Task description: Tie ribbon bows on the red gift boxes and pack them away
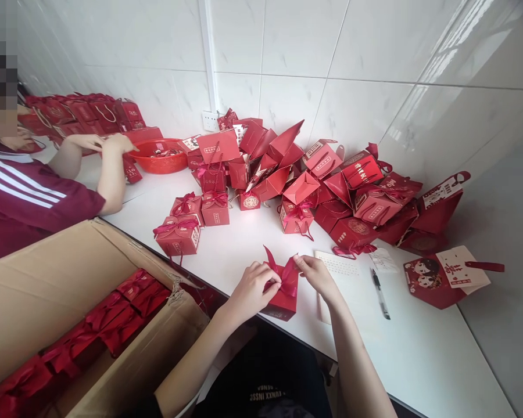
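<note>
A small red gift box [283, 309] sits at the table's front edge, straight ahead of me. On its top lies a glossy dark-red ribbon [290, 283] shaped into a bow. My left hand [256, 285] rests over the left side of the box, its fingertips pinching the ribbon near the knot. The ribbon's upper right part is caught between the thumb and fingers of my right hand [314, 273]. One pointed ribbon end stands up behind my left hand. My left fingers cover part of the box top.
Red boxes and bags [279, 157] pile up along the tiled wall. Several ribboned boxes [178, 235] stand left of centre. A notebook [344, 264] and pen [380, 293] lie to the right. An open carton [61, 255] of boxes is at left. A co-worker [35, 197] sits by a red basin [174, 162].
</note>
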{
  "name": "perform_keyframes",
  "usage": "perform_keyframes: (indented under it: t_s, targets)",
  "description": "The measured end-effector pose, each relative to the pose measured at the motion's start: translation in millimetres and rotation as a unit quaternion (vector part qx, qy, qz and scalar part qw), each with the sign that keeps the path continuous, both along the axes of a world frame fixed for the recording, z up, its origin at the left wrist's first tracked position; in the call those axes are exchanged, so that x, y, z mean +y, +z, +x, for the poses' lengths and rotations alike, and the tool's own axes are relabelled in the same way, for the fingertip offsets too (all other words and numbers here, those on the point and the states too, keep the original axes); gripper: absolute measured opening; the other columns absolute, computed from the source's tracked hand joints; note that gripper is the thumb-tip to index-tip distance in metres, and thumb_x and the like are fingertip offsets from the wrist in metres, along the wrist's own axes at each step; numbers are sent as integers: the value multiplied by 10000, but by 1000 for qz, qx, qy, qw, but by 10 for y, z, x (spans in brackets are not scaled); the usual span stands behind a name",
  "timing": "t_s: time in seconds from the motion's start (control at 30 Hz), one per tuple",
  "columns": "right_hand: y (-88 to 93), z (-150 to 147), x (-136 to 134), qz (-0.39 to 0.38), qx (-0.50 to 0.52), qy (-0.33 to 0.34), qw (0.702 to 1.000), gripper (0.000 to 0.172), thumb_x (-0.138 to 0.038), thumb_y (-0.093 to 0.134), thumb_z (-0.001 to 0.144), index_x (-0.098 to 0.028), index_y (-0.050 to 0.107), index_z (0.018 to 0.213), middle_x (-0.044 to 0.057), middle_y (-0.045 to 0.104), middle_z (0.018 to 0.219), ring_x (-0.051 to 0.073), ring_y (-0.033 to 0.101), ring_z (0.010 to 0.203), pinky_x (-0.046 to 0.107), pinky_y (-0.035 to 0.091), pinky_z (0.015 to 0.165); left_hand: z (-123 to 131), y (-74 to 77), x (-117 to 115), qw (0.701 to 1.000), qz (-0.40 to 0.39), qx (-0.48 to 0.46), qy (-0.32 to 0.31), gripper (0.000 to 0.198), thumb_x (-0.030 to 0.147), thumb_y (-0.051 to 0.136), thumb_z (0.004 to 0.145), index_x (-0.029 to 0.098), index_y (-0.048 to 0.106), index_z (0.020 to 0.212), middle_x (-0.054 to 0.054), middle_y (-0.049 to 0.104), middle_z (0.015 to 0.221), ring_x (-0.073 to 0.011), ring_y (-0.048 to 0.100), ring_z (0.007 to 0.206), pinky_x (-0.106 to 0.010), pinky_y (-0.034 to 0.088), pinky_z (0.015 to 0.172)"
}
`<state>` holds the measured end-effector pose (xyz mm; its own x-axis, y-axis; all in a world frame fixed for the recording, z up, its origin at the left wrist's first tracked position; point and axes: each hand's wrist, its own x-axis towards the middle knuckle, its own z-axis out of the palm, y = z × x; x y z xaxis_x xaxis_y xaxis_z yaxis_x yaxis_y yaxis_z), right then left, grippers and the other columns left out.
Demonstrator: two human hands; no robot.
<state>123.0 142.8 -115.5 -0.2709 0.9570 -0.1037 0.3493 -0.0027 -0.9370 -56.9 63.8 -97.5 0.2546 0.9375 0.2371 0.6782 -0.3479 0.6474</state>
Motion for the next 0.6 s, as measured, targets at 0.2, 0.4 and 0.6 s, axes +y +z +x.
perform_keyframes:
  t_s: [0.2, 0.4, 0.6]
  targets:
    - [37, -180, 96, 13, 23, -10, 1000, 482, -677, 559, 632, -195, 546, 623, 30, 621, 624, 188, 610, 623, 324, 479, 645, 8, 11, -9, 1000, -1, 2, 2, 86, 176, 513, 854, 207, 589, 828, -10, 612, 829, -185, 491, 858, -346, 419, 819]
    - [86, -89, -43, 76, -26, -110, 991, 470, -632, 537, 694, -188, 568, 846, 90, 641, 817, 226, 595, 707, 365, 451, 677, -22, -13, -8, 998, -5, -59, -1, 92, 198, 507, 850, 216, 584, 897, -10, 595, 841, -175, 506, 867, -329, 426, 828]
    - [253, 103, -520, 93, -119, -74, 986, 486, -650, 376, 813, -207, 500, 656, -15, 471, 534, 147, 444, 521, 272, 361, 535, -156, -79, -100, 978, -19, -159, 132, 137, 319, 493, 832, 195, 525, 883, -34, 541, 899, -164, 530, 824, -299, 439, 759]
